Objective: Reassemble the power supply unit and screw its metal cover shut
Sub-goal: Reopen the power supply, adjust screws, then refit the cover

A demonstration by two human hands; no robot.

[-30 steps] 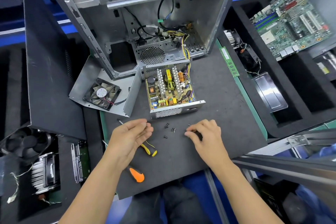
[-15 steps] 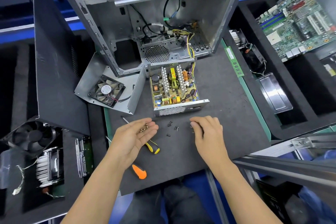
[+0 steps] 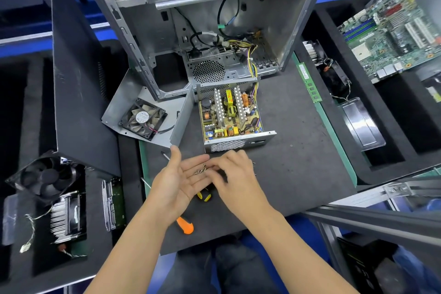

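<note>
Dark mat [image 3: 298, 162] under open power supply [image 3: 230, 117], fan cover [image 3: 148, 114] (inside up), two screwdrivers [image 3: 185, 224].

My left hand [image 3: 177, 182] cups small dull-silver screws [image 3: 200, 170]; the power supply unit [image 3: 230, 117] shows a yellow-green board, silver heatsinks and a copper-orange coil; its grey metal cover [image 3: 145, 114] carries a black fan [image 3: 142, 119]; the mat [image 3: 298, 150] is charcoal; the screwdriver handles are orange [image 3: 185, 225] and yellow-black [image 3: 204, 196].

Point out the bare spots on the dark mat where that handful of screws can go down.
Widest bare patch: the dark mat right of the open power supply unit, bounded by the green RAM stick. A smaller strip lies right of the right hand. Crowded: under the left hand, where the yellow-handled screwdriver and orange-handled screwdriver lie, and around the fan cover.
</note>
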